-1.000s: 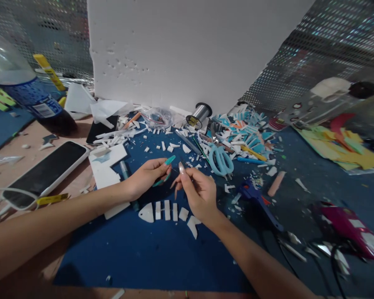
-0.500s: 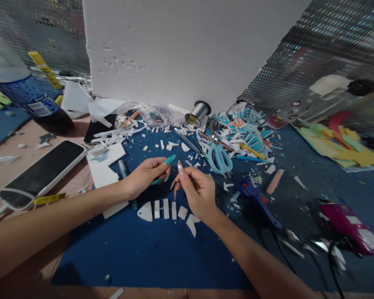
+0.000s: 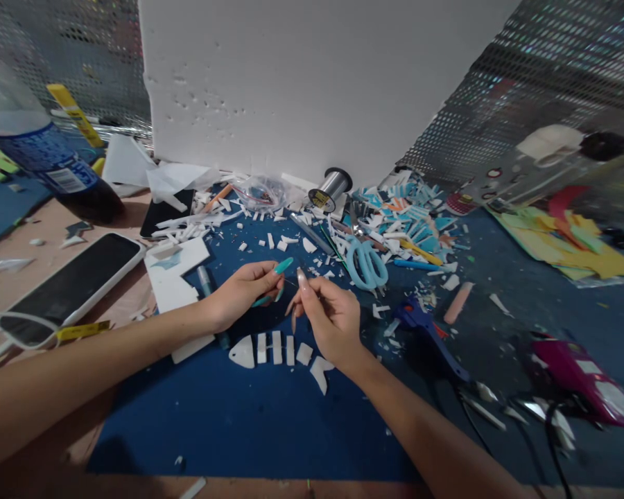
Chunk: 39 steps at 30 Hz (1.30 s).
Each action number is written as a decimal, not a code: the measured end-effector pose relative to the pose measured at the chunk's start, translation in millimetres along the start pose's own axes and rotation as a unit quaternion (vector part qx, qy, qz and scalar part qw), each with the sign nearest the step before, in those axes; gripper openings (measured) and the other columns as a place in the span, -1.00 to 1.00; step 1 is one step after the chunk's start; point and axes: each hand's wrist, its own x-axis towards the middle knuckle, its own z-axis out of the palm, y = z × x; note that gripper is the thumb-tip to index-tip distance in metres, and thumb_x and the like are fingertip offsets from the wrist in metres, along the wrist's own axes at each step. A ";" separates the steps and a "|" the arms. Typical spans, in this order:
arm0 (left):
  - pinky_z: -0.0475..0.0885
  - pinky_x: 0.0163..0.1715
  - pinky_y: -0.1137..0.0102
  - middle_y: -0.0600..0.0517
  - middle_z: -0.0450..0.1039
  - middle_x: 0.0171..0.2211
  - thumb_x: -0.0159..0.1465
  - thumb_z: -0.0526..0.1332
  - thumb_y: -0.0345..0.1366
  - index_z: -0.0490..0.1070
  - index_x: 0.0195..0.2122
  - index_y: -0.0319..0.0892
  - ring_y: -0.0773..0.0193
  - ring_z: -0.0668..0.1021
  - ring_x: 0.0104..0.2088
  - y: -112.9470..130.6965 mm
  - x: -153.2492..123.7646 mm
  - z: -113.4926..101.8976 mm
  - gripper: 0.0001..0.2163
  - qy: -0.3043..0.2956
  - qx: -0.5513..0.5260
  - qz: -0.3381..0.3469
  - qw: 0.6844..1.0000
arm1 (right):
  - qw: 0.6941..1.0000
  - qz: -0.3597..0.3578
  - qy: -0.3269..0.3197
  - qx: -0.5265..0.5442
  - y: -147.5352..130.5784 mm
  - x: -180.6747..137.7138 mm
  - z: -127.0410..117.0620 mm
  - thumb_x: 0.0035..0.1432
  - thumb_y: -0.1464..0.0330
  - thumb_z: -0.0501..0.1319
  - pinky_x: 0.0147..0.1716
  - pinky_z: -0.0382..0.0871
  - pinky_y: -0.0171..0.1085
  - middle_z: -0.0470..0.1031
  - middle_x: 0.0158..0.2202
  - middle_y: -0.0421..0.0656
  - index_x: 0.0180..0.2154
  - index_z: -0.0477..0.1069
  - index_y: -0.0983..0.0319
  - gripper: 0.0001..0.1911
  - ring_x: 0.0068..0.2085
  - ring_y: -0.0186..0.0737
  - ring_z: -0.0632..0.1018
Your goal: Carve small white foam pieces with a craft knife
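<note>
My left hand (image 3: 247, 291), with long turquoise nails, pinches one end of a thin wire (image 3: 290, 282) above the blue mat. The wire's other end is between the thumb and fingers of my right hand (image 3: 328, 312); only a short stretch shows. Below my hands lies a row of white foam pieces laid out like a fish skeleton: a rounded head (image 3: 243, 352) with a small hole, several narrow strips (image 3: 277, 348), and a forked tail (image 3: 319, 375) near my right wrist. A spool of silvery wire (image 3: 331, 189) rests behind, against the white board.
Light-blue scissors (image 3: 367, 263) lie beyond my right hand, before a heap of foam scraps (image 3: 410, 215). At right are a blue glue gun (image 3: 431, 336) and a magenta device (image 3: 587, 381) with a cord. A phone (image 3: 75, 287) and a soda bottle (image 3: 46, 152) are at left.
My right hand has shifted very slightly to the right, and the wire between my fingertips shows a little more. The foam pieces lie as before.
</note>
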 end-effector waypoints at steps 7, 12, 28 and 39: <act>0.09 -0.57 0.48 0.17 0.10 -0.61 0.26 0.08 -0.13 0.21 -0.50 -0.20 0.47 0.16 -0.60 2.1 -0.3 1.6 -0.72 0.005 0.015 0.000 1.000 | 1.000 0.020 -0.001 -0.011 -0.4 -0.7 -0.7 0.25 0.34 0.07 -0.65 0.30 -0.40 0.39 -0.68 -0.27 -0.55 0.33 0.21 -0.69 -0.67 -0.42 0.44; 0.10 -0.56 0.50 0.17 0.11 -0.60 0.26 0.09 -0.13 0.22 -0.50 -0.21 0.48 0.17 -0.60 -0.5 -0.1 -1.0 -0.72 0.001 0.013 0.004 1.000 | 1.000 0.018 -0.008 -0.003 0.6 0.1 -0.8 0.26 0.35 0.07 -0.63 0.32 -0.40 0.36 -0.70 -0.28 -0.57 0.31 0.22 -0.67 -0.67 -0.42 0.44; 0.09 -0.57 0.49 0.16 0.12 -0.60 0.25 0.09 -0.18 0.21 -0.53 -0.21 0.48 0.16 -0.60 3.8 -0.3 1.6 -0.73 0.010 0.035 0.012 0.999 | 0.998 0.059 -0.022 0.021 5.6 -1.2 -0.5 0.24 0.30 0.10 -0.65 0.26 -0.37 0.28 -0.74 -0.30 -0.62 0.24 0.21 -0.62 -0.72 -0.42 0.37; 0.10 -0.54 0.49 0.17 0.07 -0.61 0.29 0.03 -0.19 0.14 -0.57 -0.19 0.45 0.17 -0.57 10.4 -8.3 4.6 -0.69 0.069 0.268 0.154 0.948 | 0.997 0.064 -0.031 -0.018 10.8 2.2 0.4 0.24 0.25 0.08 -0.62 0.26 -0.37 0.28 -0.71 -0.30 -0.59 0.22 0.21 -0.63 -0.69 -0.39 0.38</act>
